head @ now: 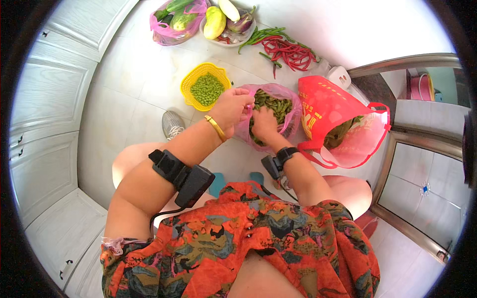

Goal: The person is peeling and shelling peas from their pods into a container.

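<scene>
A pink plastic bag point(295, 108) of green bean pods point(278, 106) rests on the floor before me. My left hand point(231, 108), below a gold bracelet point(215, 127), has its fingers on the bag's left rim and appears to pinch it. Inside the bag, my right hand point(265, 126) reaches down into the pods; its fingertips are hidden among them. To the left of the bag, a yellow plastic basket point(185, 88) contains shelled green beans point(207, 89).
Right of the pods, a red shopping bag point(316, 102) holds leafy matter point(338, 133). Red chillies point(292, 54), green chillies point(257, 35), a bowl point(234, 44) of vegetables and another pink bag point(169, 38) lie farther off. A shoe point(173, 122), cabinets point(48, 93) and a metal-framed door point(382, 178) flank me.
</scene>
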